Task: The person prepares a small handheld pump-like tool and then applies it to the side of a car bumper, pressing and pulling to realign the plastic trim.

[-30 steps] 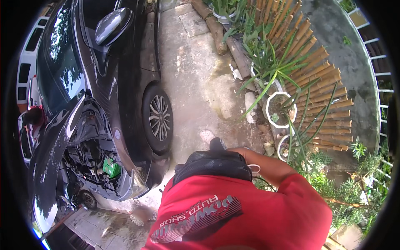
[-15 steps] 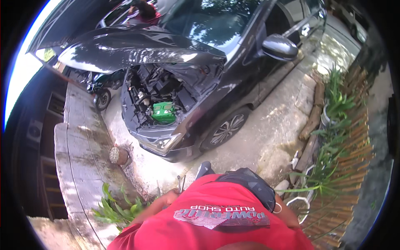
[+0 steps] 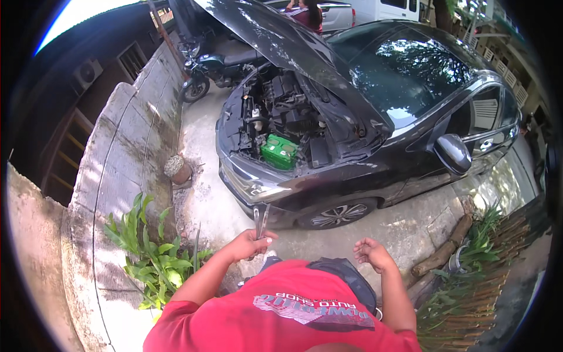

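Note:
My left hand (image 3: 249, 243) is closed on two metal wrenches (image 3: 261, 220) held upright, low in front of me. My right hand (image 3: 369, 253) is raised at my right side with loosely curled fingers apart and nothing in it. Beyond both hands stands a dark grey car (image 3: 410, 152) with its hood (image 3: 281, 50) raised. Its engine bay (image 3: 287, 102) is exposed, with a green battery (image 3: 278, 151) near the front corner.
Left, a concrete wall (image 3: 135, 135), plants (image 3: 143, 252) and a short concrete post (image 3: 176, 169). Right, logs (image 3: 446, 243) and bamboo edging (image 3: 481, 293). A motorcycle (image 3: 217, 70), a white van (image 3: 387, 9) and a person in maroon (image 3: 305, 17) are behind the car.
My view has swung left toward the car's front, which moved toward the picture's middle. My left hand has risen with the wrenches, and my right hand has come up into sight.

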`<state>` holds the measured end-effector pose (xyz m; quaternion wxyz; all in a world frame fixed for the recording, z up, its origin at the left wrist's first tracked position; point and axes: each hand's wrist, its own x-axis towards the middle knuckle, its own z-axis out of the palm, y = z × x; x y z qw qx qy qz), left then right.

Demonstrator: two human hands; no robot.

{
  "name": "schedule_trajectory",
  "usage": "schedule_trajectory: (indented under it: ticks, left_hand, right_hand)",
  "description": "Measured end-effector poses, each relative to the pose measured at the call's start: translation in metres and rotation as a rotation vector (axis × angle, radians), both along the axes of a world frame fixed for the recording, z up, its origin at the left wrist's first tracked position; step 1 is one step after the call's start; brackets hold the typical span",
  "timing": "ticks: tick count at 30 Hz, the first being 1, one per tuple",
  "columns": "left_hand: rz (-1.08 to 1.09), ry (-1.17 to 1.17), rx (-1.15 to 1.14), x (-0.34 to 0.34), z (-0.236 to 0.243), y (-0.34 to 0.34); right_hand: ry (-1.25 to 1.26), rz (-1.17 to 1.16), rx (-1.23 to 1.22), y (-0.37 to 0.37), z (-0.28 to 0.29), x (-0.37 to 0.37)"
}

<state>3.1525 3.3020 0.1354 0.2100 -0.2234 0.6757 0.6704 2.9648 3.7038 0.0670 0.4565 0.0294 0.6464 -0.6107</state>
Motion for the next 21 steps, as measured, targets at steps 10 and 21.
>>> schedule_trajectory:
  ticks: [10, 21]
  left_hand:
    - [-0.240, 0.193, 0.125, -0.068, 0.083, 0.047]
    - [-0.150, 0.217, 0.564, -0.058, 0.075, 0.053]
  right_hand:
    - [0.386, 0.223, -0.386, -0.148, 0.149, 0.008]
    - [0.148, 0.063, -0.636, -0.156, 0.135, 0.011]
